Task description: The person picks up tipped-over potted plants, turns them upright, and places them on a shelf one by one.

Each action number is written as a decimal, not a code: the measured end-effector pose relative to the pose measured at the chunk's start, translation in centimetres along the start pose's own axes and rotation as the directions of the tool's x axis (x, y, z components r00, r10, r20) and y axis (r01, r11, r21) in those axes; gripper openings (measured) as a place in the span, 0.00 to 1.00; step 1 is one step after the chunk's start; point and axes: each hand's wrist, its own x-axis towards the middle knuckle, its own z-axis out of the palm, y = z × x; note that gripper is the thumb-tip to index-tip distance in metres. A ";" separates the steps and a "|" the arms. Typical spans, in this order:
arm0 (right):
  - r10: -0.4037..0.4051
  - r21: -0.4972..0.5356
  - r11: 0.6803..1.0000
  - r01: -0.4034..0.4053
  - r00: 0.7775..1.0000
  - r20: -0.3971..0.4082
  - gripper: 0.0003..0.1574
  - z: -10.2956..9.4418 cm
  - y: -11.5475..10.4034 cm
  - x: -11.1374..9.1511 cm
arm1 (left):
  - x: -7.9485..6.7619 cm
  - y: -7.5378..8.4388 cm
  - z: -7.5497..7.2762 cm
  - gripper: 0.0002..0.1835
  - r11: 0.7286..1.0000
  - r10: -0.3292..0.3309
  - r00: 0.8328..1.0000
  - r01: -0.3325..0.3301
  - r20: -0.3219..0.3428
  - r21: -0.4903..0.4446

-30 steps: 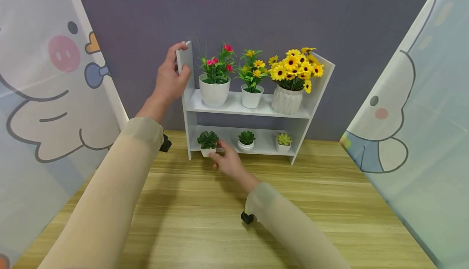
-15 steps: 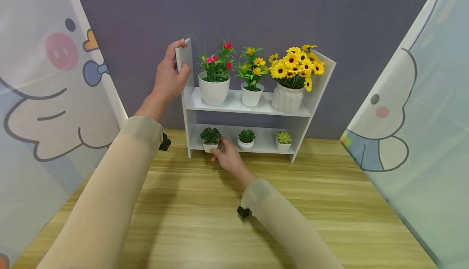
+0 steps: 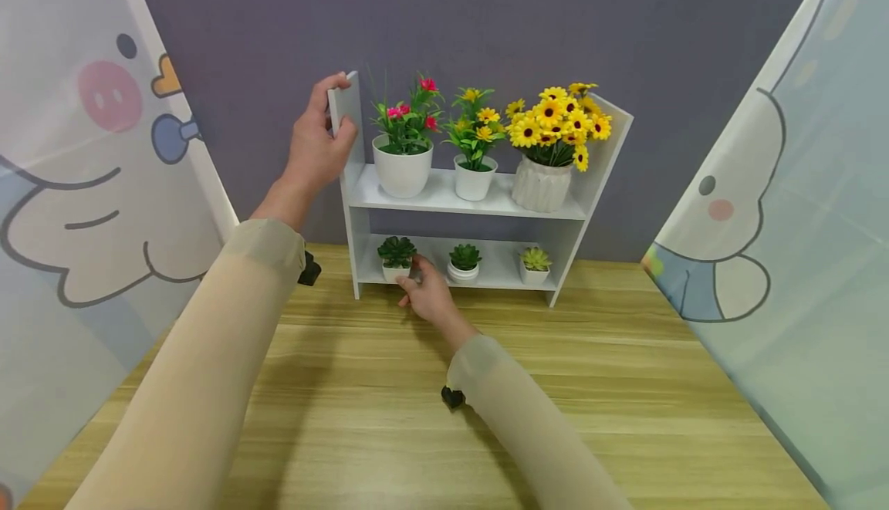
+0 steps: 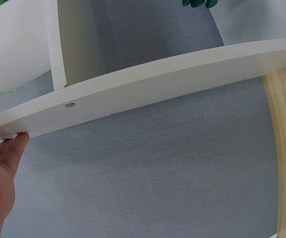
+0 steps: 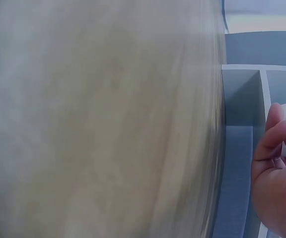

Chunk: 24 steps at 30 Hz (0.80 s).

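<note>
A white two-tier shelf [image 3: 472, 218] stands upright on the table. My left hand [image 3: 321, 143] grips the top of its left side panel, thumb on the inner face; in the left wrist view that hand's fingers [image 4: 15, 151] lie against the panel. On the lower tier, at the left, is a dark green succulent [image 3: 397, 251] in a small white pot [image 3: 396, 272]. My right hand [image 3: 429, 292] holds this pot from its right side, thumb at the front. The right wrist view catches the curled hand [image 5: 277, 163] at a white pot, most of it hidden.
Two more small potted succulents, one dark green [image 3: 464, 261] and one light green [image 3: 535, 265], share the lower tier. Above stand pots of pink flowers [image 3: 403, 167], yellow flowers [image 3: 474, 180] and sunflowers [image 3: 543, 184]. The wooden table [image 3: 389, 417] extends in front, between printed side curtains [image 3: 736, 209].
The right hand has brought the dark green succulent from the lower tier's front edge slightly farther back onto the tier. The left hand keeps its hold on the side panel.
</note>
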 end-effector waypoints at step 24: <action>-0.017 0.033 0.999 0.018 1.000 -0.026 0.42 0.4 0.4 0.7 | 0.0 0.1 -0.1 0.30 1.000 -0.004 1.000 0.004 0.002 0.006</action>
